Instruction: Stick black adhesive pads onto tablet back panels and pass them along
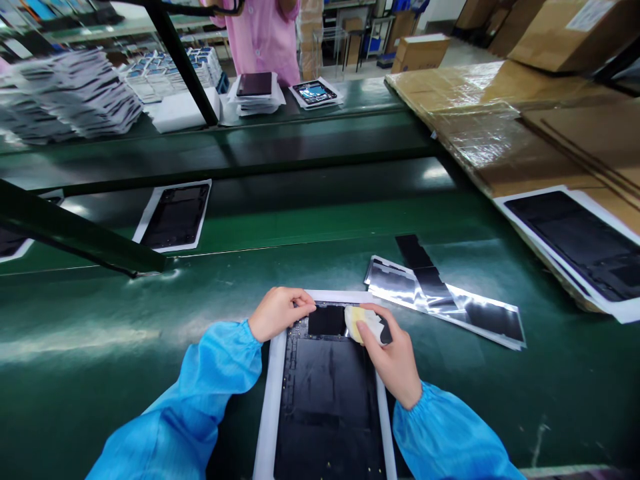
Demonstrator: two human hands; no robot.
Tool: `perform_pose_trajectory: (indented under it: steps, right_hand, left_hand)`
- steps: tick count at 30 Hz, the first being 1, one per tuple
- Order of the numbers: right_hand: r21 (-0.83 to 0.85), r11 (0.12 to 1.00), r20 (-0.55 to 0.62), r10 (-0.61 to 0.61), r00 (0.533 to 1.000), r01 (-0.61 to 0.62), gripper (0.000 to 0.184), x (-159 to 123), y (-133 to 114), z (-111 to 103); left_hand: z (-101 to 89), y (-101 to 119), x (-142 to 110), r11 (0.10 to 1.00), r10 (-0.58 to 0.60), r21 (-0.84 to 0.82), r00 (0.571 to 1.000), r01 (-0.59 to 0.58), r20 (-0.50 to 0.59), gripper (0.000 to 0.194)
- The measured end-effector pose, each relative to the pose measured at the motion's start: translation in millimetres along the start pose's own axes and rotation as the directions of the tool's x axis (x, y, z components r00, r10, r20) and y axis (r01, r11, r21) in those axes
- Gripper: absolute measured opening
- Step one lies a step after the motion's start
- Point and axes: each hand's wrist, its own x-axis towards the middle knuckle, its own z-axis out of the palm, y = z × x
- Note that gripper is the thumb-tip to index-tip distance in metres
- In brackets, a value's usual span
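The left hand (279,313) is curled narrow, its fingertips on the top edge of a black panel (325,393), steadying it on a white backing sheet (267,413). The right hand (393,357) pinches a crumpled white-and-yellow film (361,322) low against the panel's upper corner. Silvery foil sheets (440,300) lie just beside it on the green surface (100,380).

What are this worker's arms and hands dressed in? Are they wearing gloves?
The left sleeve and right sleeve are loose, bright blue and slightly shiny, and each gathers into an elasticated cuff at the wrist. The left hand and right hand are bare, with no gloves.
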Motion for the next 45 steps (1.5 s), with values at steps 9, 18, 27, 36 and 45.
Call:
perform_pose_trajectory:
  steps: [9, 18, 27, 36, 45]
  right_hand:
    - [0.005, 1.0, 0.003, 0.003, 1.0, -0.003, 0.025, -0.4, 0.3, 0.9]
    - [-0.009, 1.0, -0.004, -0.017, 1.0, 0.017, 0.025, -0.6, 2.8, 1.4]
    - [-0.111, 0.989, 0.033, -0.093, 0.995, 0.096, 0.021, -3.5, 4.2, 4.7]
    - [-0.173, 0.976, 0.025, -0.126, 0.992, 0.129, 0.02, -4.6, 7.8, 4.9]
    - [-0.193, 0.968, 0.013, -0.158, 0.987, 0.157, 0.019, -3.9, 6.0, 4.5]
  left_hand:
    - [0.1, -0.9, -0.1, 1.0, 0.001, -0.006, 1.0, -0.001, 0.005, 0.021]
    - [0.4, -1.8, 0.5, 1.0, 0.011, 0.009, 1.0, -0.011, -0.002, 0.021]
    - [-0.5, 2.3, -1.3, 0.991, 0.024, 0.132, 0.999, -0.02, -0.024, 0.017]
    - [3.7, 7.7, -6.5, 0.935, 0.036, 0.354, 0.999, -0.021, -0.036, 0.01]
    - [3.6, 12.5, -7.8, 0.912, 0.02, 0.411, 0.999, -0.001, -0.04, 0.009]
